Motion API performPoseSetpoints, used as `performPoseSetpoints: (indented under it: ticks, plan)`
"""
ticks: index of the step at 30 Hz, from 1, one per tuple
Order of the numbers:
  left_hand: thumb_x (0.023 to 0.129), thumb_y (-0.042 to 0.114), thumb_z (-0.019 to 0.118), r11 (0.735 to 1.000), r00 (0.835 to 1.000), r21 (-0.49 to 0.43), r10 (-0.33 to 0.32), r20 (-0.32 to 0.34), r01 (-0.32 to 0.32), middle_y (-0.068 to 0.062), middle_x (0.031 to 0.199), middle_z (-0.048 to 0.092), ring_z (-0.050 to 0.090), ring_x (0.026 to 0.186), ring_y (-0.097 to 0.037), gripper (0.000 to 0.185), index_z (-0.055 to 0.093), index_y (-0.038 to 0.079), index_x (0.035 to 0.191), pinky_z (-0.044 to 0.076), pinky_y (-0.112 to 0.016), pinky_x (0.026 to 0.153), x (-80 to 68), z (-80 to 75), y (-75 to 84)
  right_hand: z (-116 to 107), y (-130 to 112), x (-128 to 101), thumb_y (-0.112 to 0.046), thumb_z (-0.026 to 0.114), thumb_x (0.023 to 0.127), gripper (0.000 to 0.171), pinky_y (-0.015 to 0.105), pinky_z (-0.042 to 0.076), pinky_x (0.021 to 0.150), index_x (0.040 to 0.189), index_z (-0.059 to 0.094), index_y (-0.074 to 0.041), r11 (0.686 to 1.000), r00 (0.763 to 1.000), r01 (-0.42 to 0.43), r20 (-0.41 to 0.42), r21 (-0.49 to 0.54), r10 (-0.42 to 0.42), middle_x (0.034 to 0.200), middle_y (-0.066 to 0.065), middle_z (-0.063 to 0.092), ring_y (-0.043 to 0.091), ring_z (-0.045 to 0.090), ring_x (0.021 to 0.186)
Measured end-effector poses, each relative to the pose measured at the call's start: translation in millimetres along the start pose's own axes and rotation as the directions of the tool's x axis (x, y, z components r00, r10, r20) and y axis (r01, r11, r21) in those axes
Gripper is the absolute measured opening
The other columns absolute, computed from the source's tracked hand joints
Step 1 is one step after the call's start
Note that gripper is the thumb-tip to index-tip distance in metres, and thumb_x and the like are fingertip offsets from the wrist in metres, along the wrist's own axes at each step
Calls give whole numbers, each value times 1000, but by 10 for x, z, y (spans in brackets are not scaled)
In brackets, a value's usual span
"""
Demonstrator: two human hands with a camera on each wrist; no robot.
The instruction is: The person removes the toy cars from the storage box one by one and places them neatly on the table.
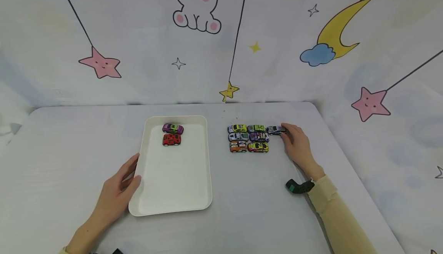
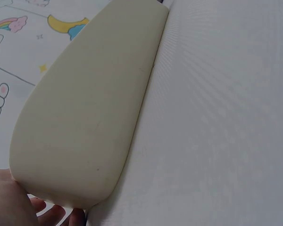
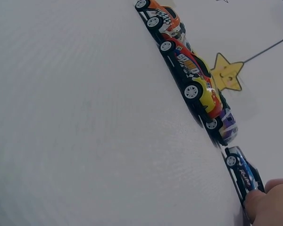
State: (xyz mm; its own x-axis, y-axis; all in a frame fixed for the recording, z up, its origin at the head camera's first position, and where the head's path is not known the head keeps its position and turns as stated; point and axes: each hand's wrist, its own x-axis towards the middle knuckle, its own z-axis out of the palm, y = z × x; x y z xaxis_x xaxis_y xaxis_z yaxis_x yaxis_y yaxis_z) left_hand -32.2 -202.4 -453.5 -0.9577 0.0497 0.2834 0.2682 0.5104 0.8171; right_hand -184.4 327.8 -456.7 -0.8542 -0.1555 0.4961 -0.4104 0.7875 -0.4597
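Observation:
My right hand [image 1: 300,146] pinches the rear end of a dark silver toy car [image 1: 275,130] at the right end of the back row. In the right wrist view that car [image 3: 245,172] shows a blue side with lettering, and the thumb and a finger close on its near end. My left hand [image 1: 115,196] grips the left wall of a white tray [image 1: 176,184], thumb near the rim. The left wrist view shows the tray's outer wall [image 2: 80,108] with fingers [image 2: 52,215] at its lower corner. Inside the tray sit a purple toy car [image 1: 173,128] and a red one [image 1: 171,139].
Several toy cars stand in tight rows right of the tray, among them a yellow-green one [image 1: 237,128], an orange one [image 1: 238,146], a purple one [image 1: 258,137] and a red-yellow one [image 1: 258,147]. A patterned cloth wall [image 1: 270,73] rises behind the white table [image 1: 249,200].

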Motion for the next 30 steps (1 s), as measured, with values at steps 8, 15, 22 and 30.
performPoseSetpoints:
  ticks: [8, 15, 22, 30]
  plan:
    - [99, 2, 58, 1000, 1000, -2, 3, -3, -3, -21, 145, 52, 48, 122, 15, 59, 41, 15, 153, 45, -2, 89, -9, -26, 1, 9, -47, 11, 4, 67, 90, 37, 57, 44, 99, 127, 61, 6, 999, 997, 38, -69, 23, -36, 125, 26, 62, 43, 55, 117]
    - [98, 2, 58, 1000, 1000, -4, 6, -4, -6, -21, 146, 52, 49, 122, 14, 59, 41, 15, 153, 46, -2, 88, -17, -27, -2, 34, -64, 9, 5, 66, 91, 34, 56, 45, 98, 125, 63, 6, 999, 992, 46, -122, 25, -43, 123, 26, 62, 42, 55, 115]
    - [99, 3, 58, 1000, 1000, -11, 1, 6, -1, -21, 146, 51, 49, 122, 13, 58, 41, 13, 153, 46, -3, 88, -6, 1, -1, 45, -201, 3, 3, 66, 92, 33, 55, 45, 99, 125, 63, 4, 998, 988, 39, -151, 47, -31, 125, 23, 62, 40, 56, 117]
    - [99, 3, 58, 1000, 1000, 0, 2, -2, -2, -21, 146, 52, 47, 124, 15, 58, 41, 11, 153, 45, -2, 89, -1, 1, 18, 131, -574, 42, 2, 67, 91, 36, 47, 46, 101, 127, 63, 3, 985, 988, 133, -98, 112, -122, 127, 21, 61, 36, 54, 121]
